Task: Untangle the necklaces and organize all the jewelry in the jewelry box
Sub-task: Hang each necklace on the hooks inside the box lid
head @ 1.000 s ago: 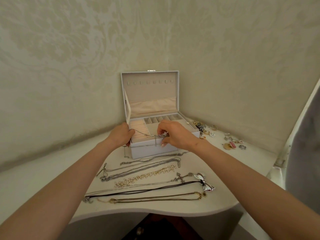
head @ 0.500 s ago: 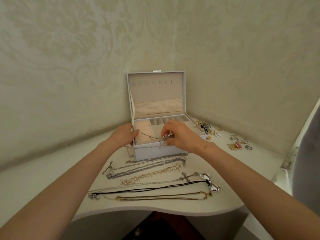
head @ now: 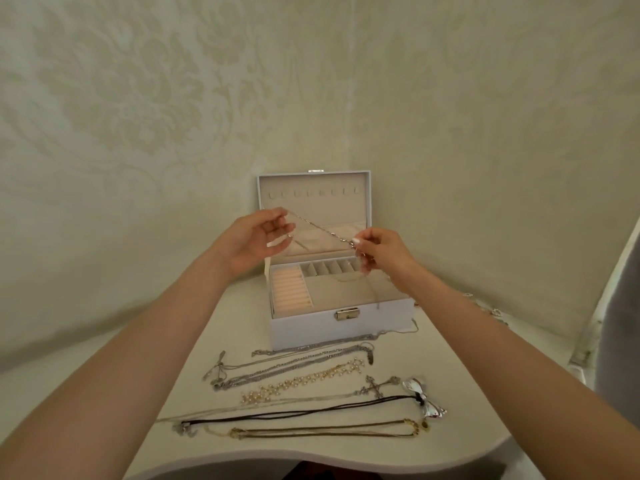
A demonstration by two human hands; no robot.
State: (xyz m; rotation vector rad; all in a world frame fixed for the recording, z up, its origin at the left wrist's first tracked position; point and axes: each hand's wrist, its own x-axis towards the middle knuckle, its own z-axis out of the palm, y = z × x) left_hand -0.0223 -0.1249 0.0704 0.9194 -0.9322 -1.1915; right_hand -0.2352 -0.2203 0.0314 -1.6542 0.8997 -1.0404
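Head view: box sits at the far end of the surface, 12 o'clock, close to the wall. Lid is up and upright, with a row of hooks along its top inside. Latch is centred on the front wall.

Both hands are raised in front of the lid, apart, one chain stretched between them. Left hand, at 9 o'clock of the box opening, pinches the high end at its fingertips, palm turned to the camera. Right hand, at 3 o'clock, pinches the low end, fingers curled. Chain runs diagonally, 10 o'clock down to 4 o'clock. A loose tail hangs from the right hand over the tray and the front wall.

Tray: ring rolls on the 9 o'clock side, small cells along the back.

At 6 o'clock of the box, laid in rows on the surface, far to near:
- silver chains
- pearl strand
- thin chain with cross
- black cord with bow
- gold chain

At 3 o'clock of the box, past the right forearm: loose pieces, too small to identify.
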